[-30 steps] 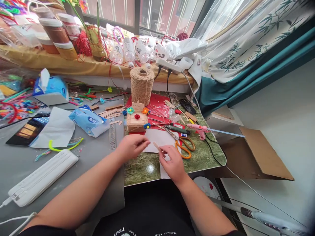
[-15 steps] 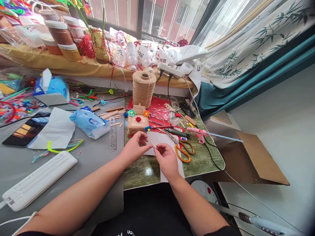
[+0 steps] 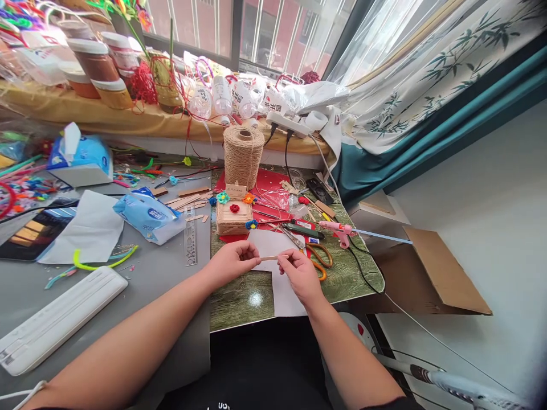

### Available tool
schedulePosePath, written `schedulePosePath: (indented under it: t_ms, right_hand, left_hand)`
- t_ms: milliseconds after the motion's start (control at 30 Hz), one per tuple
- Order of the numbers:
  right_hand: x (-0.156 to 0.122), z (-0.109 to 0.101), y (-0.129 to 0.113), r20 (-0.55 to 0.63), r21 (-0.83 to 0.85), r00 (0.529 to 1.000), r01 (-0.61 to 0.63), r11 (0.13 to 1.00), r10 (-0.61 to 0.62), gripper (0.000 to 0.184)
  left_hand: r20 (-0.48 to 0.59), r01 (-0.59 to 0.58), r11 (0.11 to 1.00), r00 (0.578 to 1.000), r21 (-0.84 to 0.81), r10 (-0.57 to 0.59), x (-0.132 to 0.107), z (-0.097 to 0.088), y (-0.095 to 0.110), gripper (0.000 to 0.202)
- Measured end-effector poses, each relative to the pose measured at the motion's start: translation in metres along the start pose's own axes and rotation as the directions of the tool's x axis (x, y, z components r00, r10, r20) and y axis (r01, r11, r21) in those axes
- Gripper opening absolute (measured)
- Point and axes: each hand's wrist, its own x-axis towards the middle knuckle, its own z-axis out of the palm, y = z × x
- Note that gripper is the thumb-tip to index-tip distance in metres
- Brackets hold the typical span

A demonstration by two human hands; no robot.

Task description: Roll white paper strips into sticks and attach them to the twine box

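Note:
Between my two hands stretches a short, thin wooden stick (image 3: 269, 258), level above the table. My left hand (image 3: 239, 258) pinches one end with thumb and fingers. At the other end, my right hand (image 3: 300, 274) grips it the same way. Under them lies white paper (image 3: 288, 296). Just beyond stands a twine-wrapped box (image 3: 233, 222) with colourful yarn flowers and a small tag on top. Scissors with orange handles (image 3: 320, 256) rest to the right of my right hand, partly hidden by it.
A twine spool (image 3: 243, 156) stands behind the box. To the right are a pink glue gun (image 3: 339, 230) and a green utility knife (image 3: 304, 230). On the left lie a clear ruler (image 3: 191, 239), a blue wipes pack (image 3: 149, 216) and a white power bank-like bar (image 3: 64, 319).
My hands have drawn slightly apart and turned the stick level, so more of it shows. The whole view has shifted a little.

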Motion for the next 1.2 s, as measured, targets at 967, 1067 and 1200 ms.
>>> schedulePosePath:
  t_ms: [967, 1067, 1200]
  right_hand:
    - [0.003, 0.006, 0.025, -0.041, 0.097, 0.997, -0.055, 0.994, 0.059, 0.028]
    - [0.004, 0.004, 0.025, -0.04, 0.097, 0.998, -0.043, 0.994, 0.047, 0.029]
    - [0.001, 0.004, 0.021, -0.017, 0.078, 0.999, -0.034, 0.996, 0.035, 0.027]
  left_hand:
    - [-0.472, 0.139, 0.836, 0.868, 0.53, 0.155, 0.014, -0.083, -0.023, 0.027]
    - [-0.437, 0.141, 0.836, 0.89, 0.531, 0.128, 0.009, -0.094, -0.021, 0.02]
    - [-0.24, 0.106, 0.889, 0.971, 0.446, 0.005, -0.003, -0.107, -0.013, 0.018]
